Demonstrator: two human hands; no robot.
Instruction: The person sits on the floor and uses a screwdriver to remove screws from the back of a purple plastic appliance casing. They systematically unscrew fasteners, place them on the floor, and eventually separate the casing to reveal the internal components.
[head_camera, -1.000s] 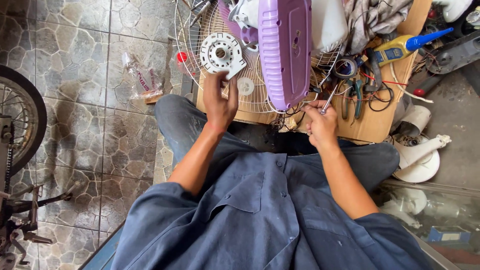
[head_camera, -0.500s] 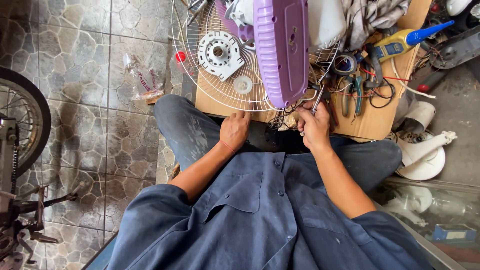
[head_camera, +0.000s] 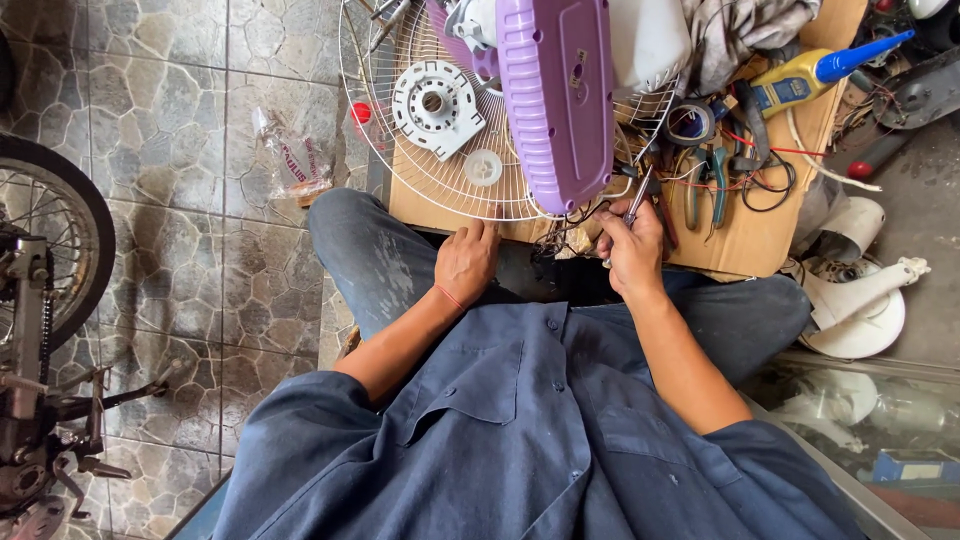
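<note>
- The right hand (head_camera: 632, 252) has its fingers clenched around a slim metal tool (head_camera: 640, 197), apparently a screwdriver, whose shaft points up toward the lower edge of the purple fan housing (head_camera: 555, 100).
- The left hand (head_camera: 466, 262) rests with fingers released and grasping nothing, fingertips lying at the near edge of the cardboard-covered desk (head_camera: 760, 235), just below the white wire fan guard (head_camera: 400, 170).
- The purple fan housing stands upright on the desk, over the guard's right part, with a bundle of dark wires (head_camera: 572, 222) hanging beneath it between the two hands.
- On the guard lie a white round plastic part (head_camera: 436, 105) and a small white cap (head_camera: 483, 167).
- To the right of the tool, pliers with green handles (head_camera: 705, 180), a roll of tape (head_camera: 690, 125) and a yellow bottle with a blue nozzle (head_camera: 815, 75) lie on the desk.
- A white fan stand (head_camera: 860, 300) lies on the floor at right; a motorcycle wheel (head_camera: 50, 240) shows at left on the tiled floor (head_camera: 180, 280).
</note>
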